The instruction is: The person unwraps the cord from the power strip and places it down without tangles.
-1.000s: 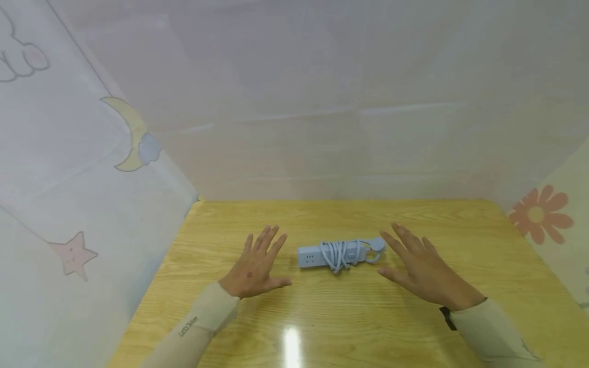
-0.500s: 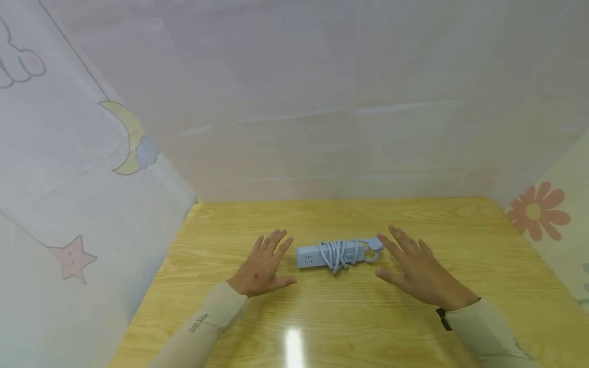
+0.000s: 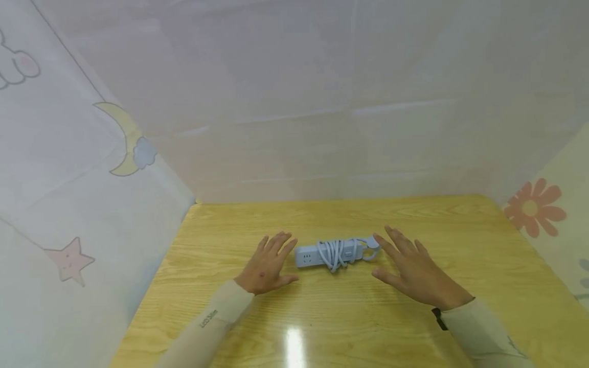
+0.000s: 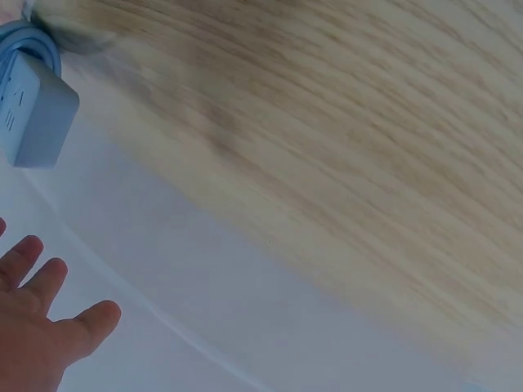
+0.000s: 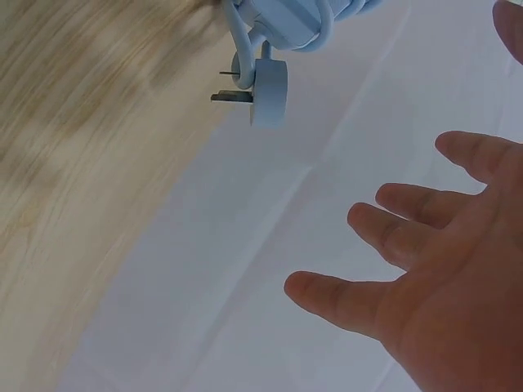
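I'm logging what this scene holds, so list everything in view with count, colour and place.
Power strip: 1, pale blue, on the table, between the hands
Cord: 1, pale blue, wound around the strip
Plug: 1, pale blue, metal prongs, near the right hand
Table: 1, yellowish wood, under the strip
Sheeting: count unclear, pale, behind and beside the table
Moon print: 1, yellow, left sheeting
Cloud print: 1, blue, against the moon
Star print: 1, pink, lower left
Flower print: 1, red, right sheeting
Cut-off prints: top left corner, right edge
Band: 1, black, right wrist
Sleeves: 2, beige, forearms
Left hand: 1, bare, by the socket end
Right hand: 1, bare, by the plug
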Demonstrator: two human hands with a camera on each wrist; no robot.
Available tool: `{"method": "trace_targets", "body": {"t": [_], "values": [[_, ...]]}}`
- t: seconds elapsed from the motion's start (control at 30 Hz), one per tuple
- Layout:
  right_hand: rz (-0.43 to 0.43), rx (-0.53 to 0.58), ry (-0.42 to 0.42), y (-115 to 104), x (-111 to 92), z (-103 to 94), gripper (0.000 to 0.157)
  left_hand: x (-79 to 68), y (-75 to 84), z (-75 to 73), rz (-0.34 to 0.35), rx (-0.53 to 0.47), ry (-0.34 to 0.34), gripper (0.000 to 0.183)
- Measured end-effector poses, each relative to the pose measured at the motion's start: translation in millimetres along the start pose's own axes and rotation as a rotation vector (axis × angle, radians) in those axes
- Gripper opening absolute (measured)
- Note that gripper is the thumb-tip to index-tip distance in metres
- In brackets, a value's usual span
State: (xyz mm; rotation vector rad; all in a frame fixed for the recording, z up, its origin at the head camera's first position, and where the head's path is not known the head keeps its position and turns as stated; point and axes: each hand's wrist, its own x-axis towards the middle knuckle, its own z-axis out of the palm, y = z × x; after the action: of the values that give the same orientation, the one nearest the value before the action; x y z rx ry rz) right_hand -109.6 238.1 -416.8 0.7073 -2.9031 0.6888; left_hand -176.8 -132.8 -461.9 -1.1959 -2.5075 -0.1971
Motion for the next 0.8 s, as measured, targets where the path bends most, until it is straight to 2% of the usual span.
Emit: {"method": "trace_targets", "body": {"t": [0.37, 0.6, 0.8], "values": [[0.017, 0.008, -0.001, 3, -1, 8.9, 0.078, 5.4, 9.0, 8.9, -0.049, 0.009, -0.081, 0.087], [0.031, 0.017, 0.006, 1, -3, 10.8, 0.077, 9.1, 7.5, 19.2, -0.046, 0.048, -0.063, 0.087], [0.029, 0.014, 0.016, 1, -6, 12.0, 0.076, 12.2, 6.4, 25.3, -0.074, 0.053, -0.075, 0.083]]}}
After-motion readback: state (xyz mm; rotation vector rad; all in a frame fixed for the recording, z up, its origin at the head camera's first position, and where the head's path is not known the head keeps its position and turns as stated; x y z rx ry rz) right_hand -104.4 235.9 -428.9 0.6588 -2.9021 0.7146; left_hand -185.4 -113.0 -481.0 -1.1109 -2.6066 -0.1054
